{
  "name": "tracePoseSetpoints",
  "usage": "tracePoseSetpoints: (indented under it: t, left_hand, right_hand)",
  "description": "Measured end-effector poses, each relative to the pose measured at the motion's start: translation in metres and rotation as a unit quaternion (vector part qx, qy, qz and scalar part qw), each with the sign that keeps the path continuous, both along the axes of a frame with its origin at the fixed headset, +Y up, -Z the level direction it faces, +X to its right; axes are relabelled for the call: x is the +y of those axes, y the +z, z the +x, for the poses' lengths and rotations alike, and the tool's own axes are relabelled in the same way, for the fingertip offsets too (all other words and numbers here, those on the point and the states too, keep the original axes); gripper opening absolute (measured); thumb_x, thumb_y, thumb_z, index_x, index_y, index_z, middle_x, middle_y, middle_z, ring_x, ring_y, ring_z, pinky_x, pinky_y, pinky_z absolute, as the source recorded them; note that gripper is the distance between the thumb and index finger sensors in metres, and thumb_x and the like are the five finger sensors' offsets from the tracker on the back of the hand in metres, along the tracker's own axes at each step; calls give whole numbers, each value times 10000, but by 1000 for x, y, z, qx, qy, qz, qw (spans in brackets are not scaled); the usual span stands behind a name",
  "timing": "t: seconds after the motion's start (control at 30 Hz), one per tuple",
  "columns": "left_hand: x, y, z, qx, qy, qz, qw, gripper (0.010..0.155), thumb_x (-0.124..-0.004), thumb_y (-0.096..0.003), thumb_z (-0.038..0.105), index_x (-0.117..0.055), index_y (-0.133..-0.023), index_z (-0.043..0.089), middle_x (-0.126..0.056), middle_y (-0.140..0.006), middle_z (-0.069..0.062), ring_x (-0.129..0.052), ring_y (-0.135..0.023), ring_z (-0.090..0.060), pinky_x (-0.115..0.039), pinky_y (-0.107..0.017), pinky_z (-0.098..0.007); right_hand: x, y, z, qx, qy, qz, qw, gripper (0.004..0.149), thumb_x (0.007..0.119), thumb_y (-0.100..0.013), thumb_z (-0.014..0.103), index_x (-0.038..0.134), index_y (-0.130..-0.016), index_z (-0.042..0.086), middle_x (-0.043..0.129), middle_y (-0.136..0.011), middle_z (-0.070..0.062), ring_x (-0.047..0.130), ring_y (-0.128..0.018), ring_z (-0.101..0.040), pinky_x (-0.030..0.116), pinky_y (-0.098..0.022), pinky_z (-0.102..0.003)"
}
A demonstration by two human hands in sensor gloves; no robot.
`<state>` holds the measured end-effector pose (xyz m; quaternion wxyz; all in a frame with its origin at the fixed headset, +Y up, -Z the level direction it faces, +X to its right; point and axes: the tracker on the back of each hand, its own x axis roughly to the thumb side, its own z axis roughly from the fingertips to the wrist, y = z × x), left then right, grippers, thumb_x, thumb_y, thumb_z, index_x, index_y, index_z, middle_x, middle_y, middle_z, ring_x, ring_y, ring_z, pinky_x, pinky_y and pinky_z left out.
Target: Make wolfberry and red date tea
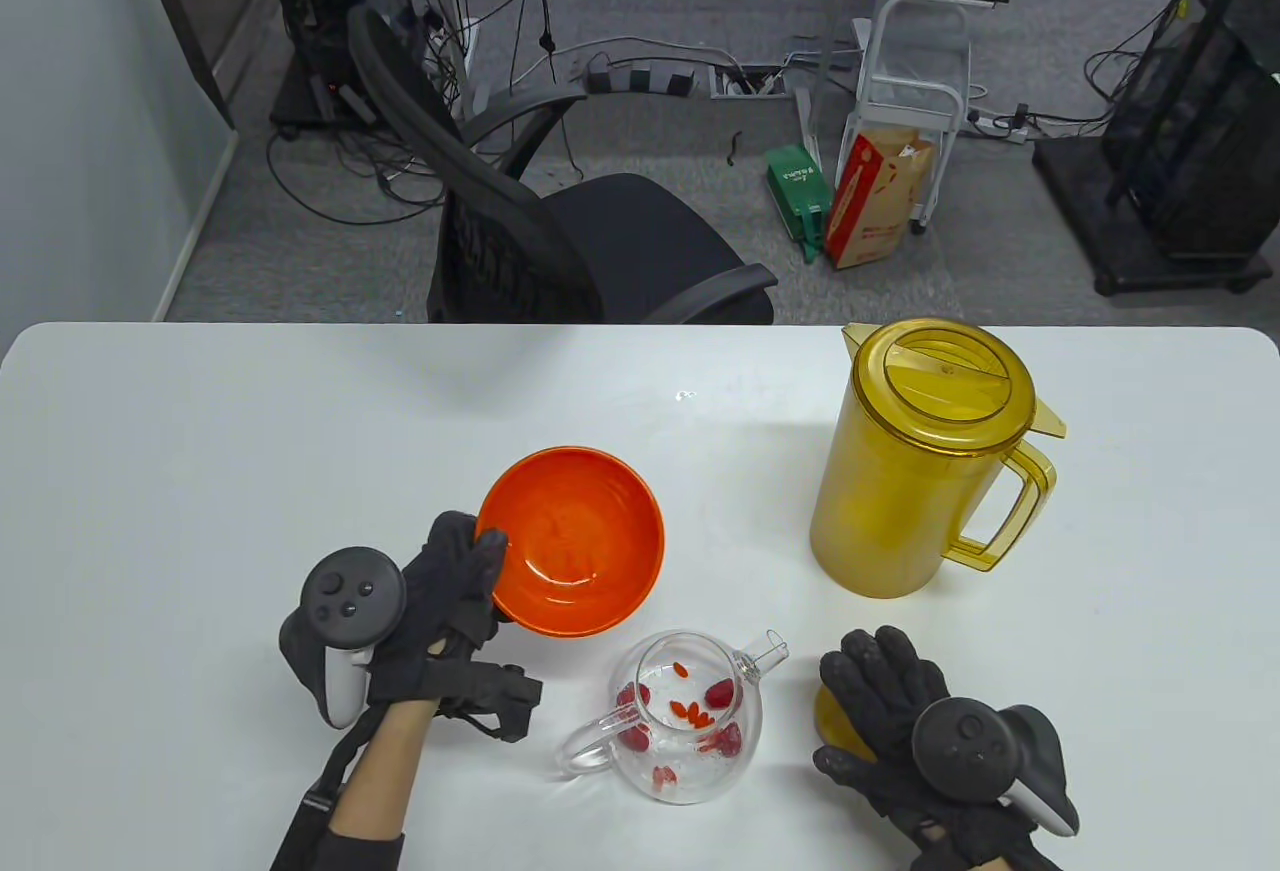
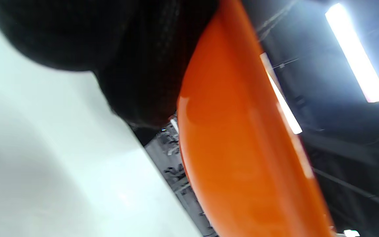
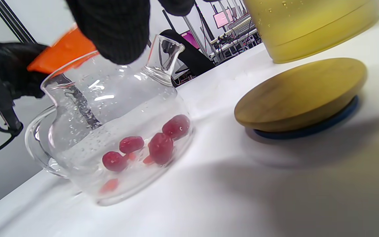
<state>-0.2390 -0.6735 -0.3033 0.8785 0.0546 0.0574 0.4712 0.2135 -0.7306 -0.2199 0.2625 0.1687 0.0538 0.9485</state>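
Note:
My left hand grips the left rim of an orange bowl, thumb over the edge; the bowl is tilted and looks empty. The left wrist view shows the gloved fingers against the bowl's outer wall. A glass teapot stands without a lid in front of the bowl, holding red dates and wolfberries. My right hand hovers with relaxed fingers over a round wooden lid lying flat on the table right of the teapot, and holds nothing.
A tall yellow pitcher with a lid and handle stands behind the right hand, also seen as the yellow pitcher in the right wrist view. The white table spreads left and right. A black office chair stands beyond the far edge.

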Motion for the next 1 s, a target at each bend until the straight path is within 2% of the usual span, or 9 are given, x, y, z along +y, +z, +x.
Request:
tracePoseSetpoints:
  t: [0.2,0.37,0.73,0.9,1.0]
  left_hand:
    - [-52,-4,-39,36,35,-102,994,425,-744,-589,347,-714,-848,11,-963,-542,-181,-1087,-262,-272,-914,-163,-355]
    - [-85,-6,-48,56,36,-147,987,430,-739,-590,344,-717,-849,2,-967,-546,-183,-1088,-266,-271,-915,-167,-354]
    - [-109,-12,-45,59,-9,-211,976,431,-726,-591,333,-721,-852,-10,-975,-554,-173,-1096,-277,-259,-923,-177,-348]
    - [-112,-13,-43,66,-15,-222,973,444,-729,-589,345,-722,-860,-6,-982,-568,-164,-1101,-294,-259,-927,-189,-352]
    - [-107,-12,-42,70,-49,-210,974,512,-725,-591,376,-690,-929,-7,-977,-601,-182,-1100,-334,-285,-925,-215,-374]
  right_hand:
    - [-2,-1,-1,1,7,-8,1000,810,809,-534,448,382,-1162,166,258,-1232,-110,109,-1080,-332,191,-767,-576]
    - [-3,-1,-1,-2,7,-15,1000,808,809,-535,447,383,-1161,166,259,-1231,-110,109,-1080,-332,191,-767,-575]
    - [-4,-3,-2,0,8,-23,1000,808,809,-535,446,382,-1162,165,262,-1231,-112,110,-1080,-334,191,-767,-575]
    - [-4,-3,-2,3,7,-26,1000,810,809,-535,447,380,-1162,165,262,-1231,-112,110,-1081,-334,192,-767,-576]
    - [-4,-3,-2,1,6,-26,1000,809,809,-535,447,381,-1162,167,261,-1231,-112,111,-1081,-334,192,-767,-576]
